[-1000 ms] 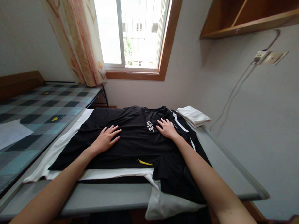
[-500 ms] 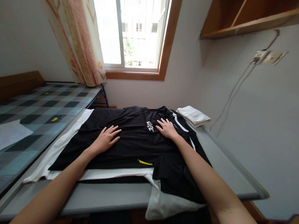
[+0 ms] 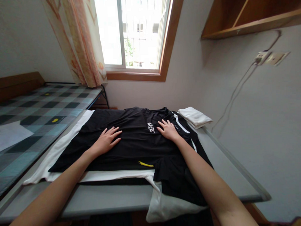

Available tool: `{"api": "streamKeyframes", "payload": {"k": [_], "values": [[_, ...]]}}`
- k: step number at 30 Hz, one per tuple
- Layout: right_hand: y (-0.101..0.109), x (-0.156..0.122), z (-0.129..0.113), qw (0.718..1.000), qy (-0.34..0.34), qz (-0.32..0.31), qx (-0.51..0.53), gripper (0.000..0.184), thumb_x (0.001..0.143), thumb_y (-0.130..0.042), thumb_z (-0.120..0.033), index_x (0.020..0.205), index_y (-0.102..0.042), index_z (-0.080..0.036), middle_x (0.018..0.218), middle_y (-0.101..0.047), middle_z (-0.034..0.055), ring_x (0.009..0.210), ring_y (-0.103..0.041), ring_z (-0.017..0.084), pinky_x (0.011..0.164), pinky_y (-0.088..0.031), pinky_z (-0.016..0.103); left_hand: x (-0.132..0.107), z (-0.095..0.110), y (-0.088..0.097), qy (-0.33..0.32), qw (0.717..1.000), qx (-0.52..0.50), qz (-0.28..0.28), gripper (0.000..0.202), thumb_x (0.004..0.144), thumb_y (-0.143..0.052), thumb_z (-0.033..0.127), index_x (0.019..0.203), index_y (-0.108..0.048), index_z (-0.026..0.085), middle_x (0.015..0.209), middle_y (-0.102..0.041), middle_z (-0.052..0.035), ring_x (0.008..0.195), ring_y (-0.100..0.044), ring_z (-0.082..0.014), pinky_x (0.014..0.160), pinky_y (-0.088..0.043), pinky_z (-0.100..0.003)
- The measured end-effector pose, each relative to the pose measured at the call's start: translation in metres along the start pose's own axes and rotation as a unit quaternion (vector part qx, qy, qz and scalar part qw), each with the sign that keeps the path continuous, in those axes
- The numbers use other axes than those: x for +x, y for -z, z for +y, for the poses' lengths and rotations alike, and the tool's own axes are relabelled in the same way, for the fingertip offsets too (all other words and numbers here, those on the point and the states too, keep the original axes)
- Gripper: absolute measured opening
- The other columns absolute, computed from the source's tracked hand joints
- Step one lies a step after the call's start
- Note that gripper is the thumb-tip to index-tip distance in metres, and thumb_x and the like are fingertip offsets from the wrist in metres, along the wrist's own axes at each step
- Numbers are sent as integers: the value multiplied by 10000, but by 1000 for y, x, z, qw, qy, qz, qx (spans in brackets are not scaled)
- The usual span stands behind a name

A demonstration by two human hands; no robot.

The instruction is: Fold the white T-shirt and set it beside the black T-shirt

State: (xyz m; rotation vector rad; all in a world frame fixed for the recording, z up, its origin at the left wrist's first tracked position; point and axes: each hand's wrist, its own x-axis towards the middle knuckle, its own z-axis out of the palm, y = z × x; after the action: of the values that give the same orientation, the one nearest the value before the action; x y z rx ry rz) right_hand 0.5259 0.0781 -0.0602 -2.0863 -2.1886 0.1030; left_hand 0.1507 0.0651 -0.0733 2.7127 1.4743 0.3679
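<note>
A black T-shirt (image 3: pixel 132 146) with white lettering lies spread over a white shirt (image 3: pixel 113 175), with more black cloth showing beneath. My left hand (image 3: pixel 105 141) rests flat on its body, fingers spread. Near the lettering, my right hand (image 3: pixel 168 129) lies open on the chest part, close to the collar. Neither hand grips the cloth. A yellow strip (image 3: pixel 145 164) shows at the near side, beside the black sleeve. White and black sleeves hang over the near table edge.
The garments lie on a grey table (image 3: pixel 114 198). A folded white cloth (image 3: pixel 195 117) sits at its far right corner. To the left is a bed with a checked mattress (image 3: pixel 53 105) and a paper sheet (image 3: pixel 10 135). Cables (image 3: pixel 235 93) hang on the right wall under a wooden shelf (image 3: pixel 256 22).
</note>
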Motion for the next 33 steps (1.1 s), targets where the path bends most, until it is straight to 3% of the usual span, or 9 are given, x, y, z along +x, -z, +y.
{"api": "streamKeyframes", "payload": {"k": [33], "values": [[-1,0,0,1000,2,1,0,587,992,-369,-520,1506,-397,-238,1588,-307,85,1452,-241,358,1149,-240,502,0,-2,-2,-1,1000,8,0,506,981,-360,495,1423,-495,288,1540,-402,-49,1443,-316,-269,1178,-206,-532]]}}
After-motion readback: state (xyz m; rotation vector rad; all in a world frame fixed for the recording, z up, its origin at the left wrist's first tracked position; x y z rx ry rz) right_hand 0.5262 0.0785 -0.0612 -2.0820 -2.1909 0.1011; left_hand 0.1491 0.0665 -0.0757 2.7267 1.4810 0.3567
